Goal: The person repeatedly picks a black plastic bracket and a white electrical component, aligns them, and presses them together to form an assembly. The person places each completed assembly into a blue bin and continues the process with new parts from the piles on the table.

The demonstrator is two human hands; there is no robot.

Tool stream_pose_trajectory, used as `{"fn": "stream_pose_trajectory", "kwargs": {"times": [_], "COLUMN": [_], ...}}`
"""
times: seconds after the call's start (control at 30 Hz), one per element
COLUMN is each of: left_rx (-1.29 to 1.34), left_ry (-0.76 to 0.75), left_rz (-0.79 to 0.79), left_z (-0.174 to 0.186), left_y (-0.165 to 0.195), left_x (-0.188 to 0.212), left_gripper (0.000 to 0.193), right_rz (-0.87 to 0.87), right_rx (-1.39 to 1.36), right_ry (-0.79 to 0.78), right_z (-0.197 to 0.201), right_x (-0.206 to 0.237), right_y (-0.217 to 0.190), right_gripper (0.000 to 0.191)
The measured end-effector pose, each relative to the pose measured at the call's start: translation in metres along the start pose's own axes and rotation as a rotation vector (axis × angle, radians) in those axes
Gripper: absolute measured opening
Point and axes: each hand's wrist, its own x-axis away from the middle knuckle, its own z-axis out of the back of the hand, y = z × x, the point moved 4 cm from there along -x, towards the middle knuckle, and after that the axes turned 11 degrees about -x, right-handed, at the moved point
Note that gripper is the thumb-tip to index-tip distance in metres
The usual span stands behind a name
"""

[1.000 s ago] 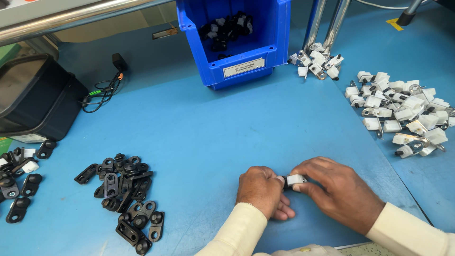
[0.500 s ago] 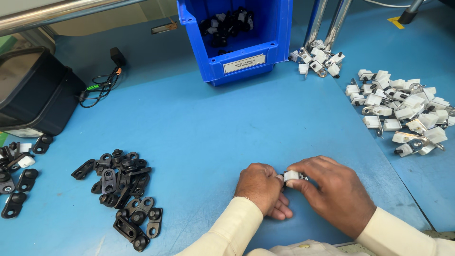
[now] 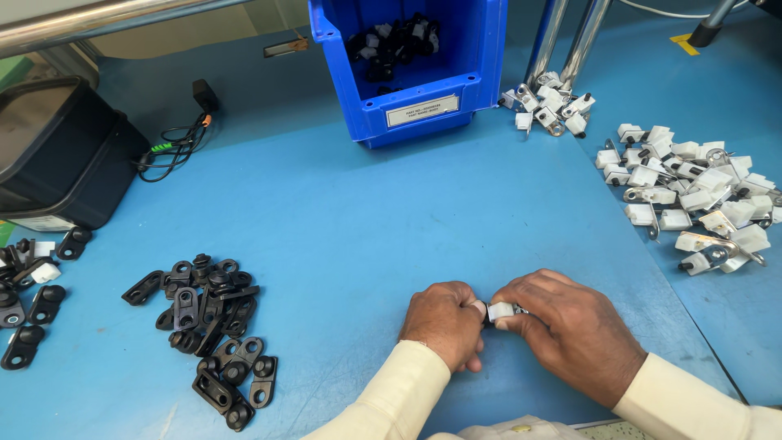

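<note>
You've got your left hand (image 3: 444, 322) and right hand (image 3: 570, 334) together, fingers pinched shut on one small white clip (image 3: 500, 310) low over the blue bench (image 3: 366, 220).

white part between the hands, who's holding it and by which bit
Both: the small white part is pinched at its right end by the right hand, while the left hand grips its left end; that side is hidden.

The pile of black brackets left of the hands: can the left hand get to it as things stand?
Probably yes. Only bare blue table lies between the left hand and the black brackets. But that hand now pinches a small white part together with the right hand.
</note>
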Motion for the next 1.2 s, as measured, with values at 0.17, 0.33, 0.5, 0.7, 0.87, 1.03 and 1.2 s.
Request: {"fn": "stream_pose_trajectory", "kwargs": {"times": [0.17,0.33,0.5,0.7,0.87,1.03,1.2], "left_rx": [-0.281,-0.43,0.15,0.3,0.166,0.047,0.121], "left_ry": [0.139,0.305,0.091,0.128,0.152,0.18,0.178], "left_rz": [-0.079,-0.247,-0.099,-0.025,-0.005,-0.056,-0.002], "left_z": [0.005,0.001,-0.007,-0.015,-0.008,0.005,0.004], "left_y": [0.006,0.011,-0.007,-0.013,-0.006,-0.001,0.002], "left_x": [0.003,0.012,0.021,0.024,0.017,0.017,0.016], "left_gripper": [0.024,0.02,0.013,0.027,0.041,0.045,0.037], "right_rz": [-0.093,-0.259,-0.498,-0.686,-0.715,-0.793,-0.843], "right_rx": [0.077,0.062,-0.176,-0.199,-0.523,-0.515,-0.595], "right_ry": [-0.124,-0.137,-0.15,-0.13,-0.13,-0.176,-0.162], "right_z": [-0.001,0.002,0.001,-0.008,-0.015,-0.014,-0.012], "right_x": [-0.008,-0.018,-0.023,-0.019,-0.024,-0.035,-0.036], "right_y": [-0.001,-0.003,0.003,0.024,0.037,0.04,0.04], "right_gripper": [0.025,0.029,0.035,0.022,0.025,0.029,0.029]}}
